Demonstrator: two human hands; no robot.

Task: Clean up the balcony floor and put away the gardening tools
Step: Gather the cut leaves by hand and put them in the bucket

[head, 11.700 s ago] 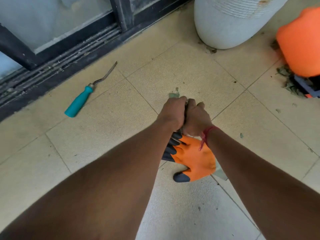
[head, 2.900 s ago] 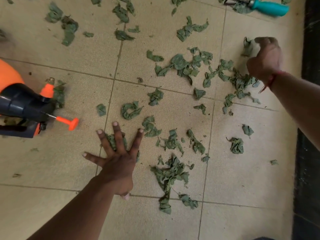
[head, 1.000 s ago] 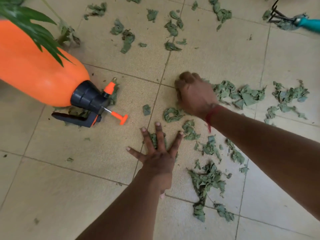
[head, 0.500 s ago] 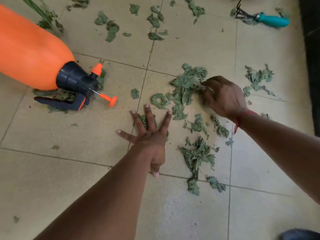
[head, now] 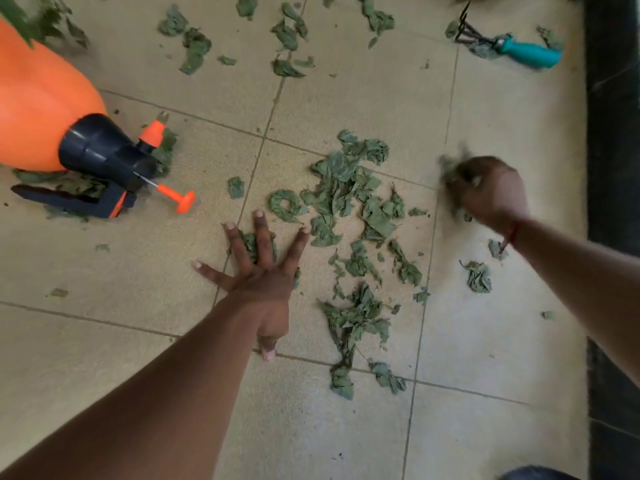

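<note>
Torn green leaves (head: pixel 349 192) lay scattered over the tiled floor (head: pixel 363 98), thickest in a loose heap in the middle and thinner towards the far edge. The left hand (head: pixel 258 282) rested flat on the tiles just left of that heap, fingers straight and spread, with a few scraps under it. The right hand (head: pixel 491 192) was blurred, out to the right near the dark door track (head: pixel 613 133); its fingers looked curled round a small clump of leaves.

The leaves looked limp, crumpled and very light, so they would probably slip from a pinch and shed bits. Sweeping them together with cupped fingers and scooping from beneath seemed the better hold. The hand rake (head: pixel 530 55), far right, was stiff with pointed prongs and best lifted by its teal handle. The orange sprayer (head: pixel 41 109) lay on its side at the left; how full it was could not be told, and its dark handle offered the grip.

Counted: one sprayer, one rake, two hands, and far too many leaf scraps to number
</note>
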